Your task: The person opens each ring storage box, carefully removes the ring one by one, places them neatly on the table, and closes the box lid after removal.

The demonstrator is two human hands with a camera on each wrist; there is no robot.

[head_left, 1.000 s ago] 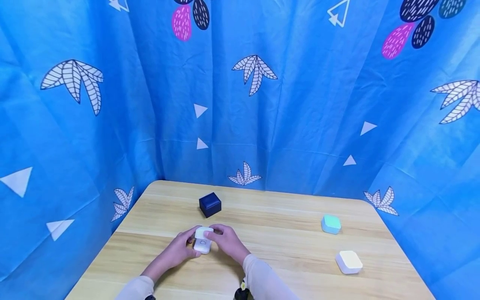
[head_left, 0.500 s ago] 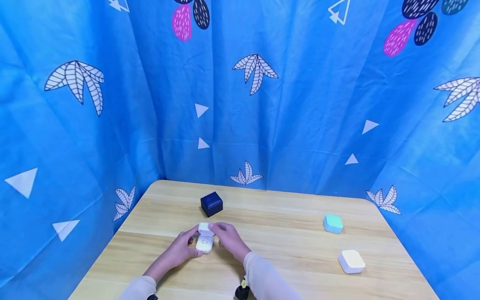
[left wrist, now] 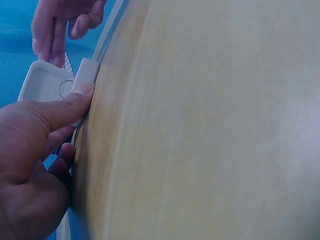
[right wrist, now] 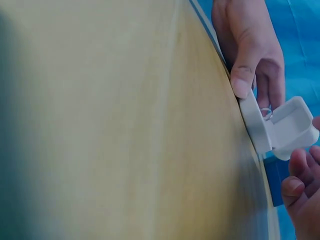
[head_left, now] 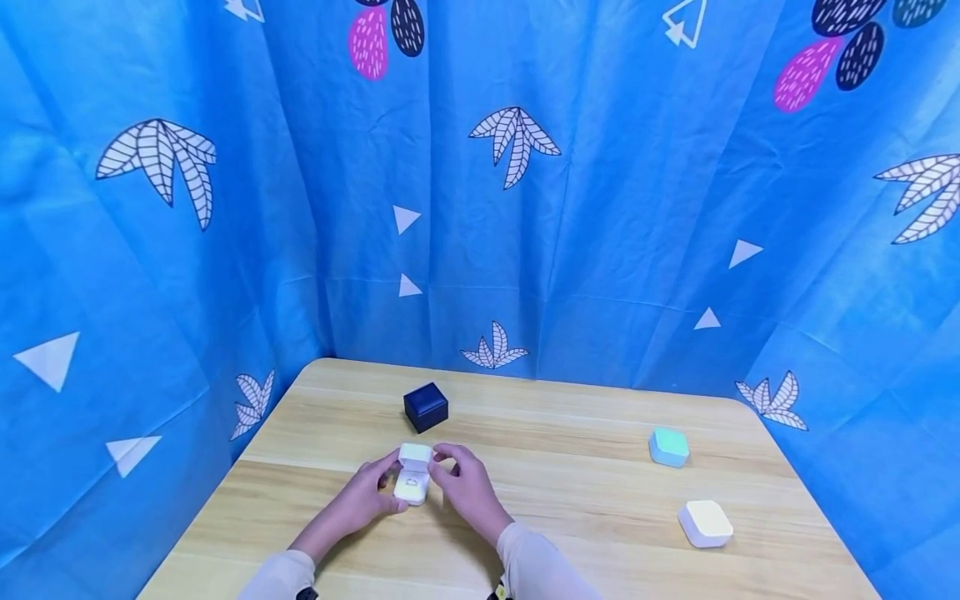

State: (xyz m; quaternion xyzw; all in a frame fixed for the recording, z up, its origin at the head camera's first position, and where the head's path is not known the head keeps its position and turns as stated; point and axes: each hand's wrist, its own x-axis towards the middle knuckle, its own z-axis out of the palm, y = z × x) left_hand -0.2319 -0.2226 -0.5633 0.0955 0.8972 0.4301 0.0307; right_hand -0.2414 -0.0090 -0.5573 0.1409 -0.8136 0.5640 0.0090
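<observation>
You are sitting in a staged recording booth rather than a lived-in room: a blue printed curtain (head_left: 525,208) is hanging closely around three sides beyond your hands, and a plain wooden bench (head_left: 570,492) is carrying only small jewellery boxes (head_left: 667,447).

The head view looks forward and down from above the near edge of the counter (head_left: 570,467), taking in its whole top and the blue curtain (head_left: 600,208) behind. Each wrist view sits very close and low, skimming along the counter surface toward the white box (left wrist: 52,85). All three views share that open box (head_left: 413,475).
</observation>
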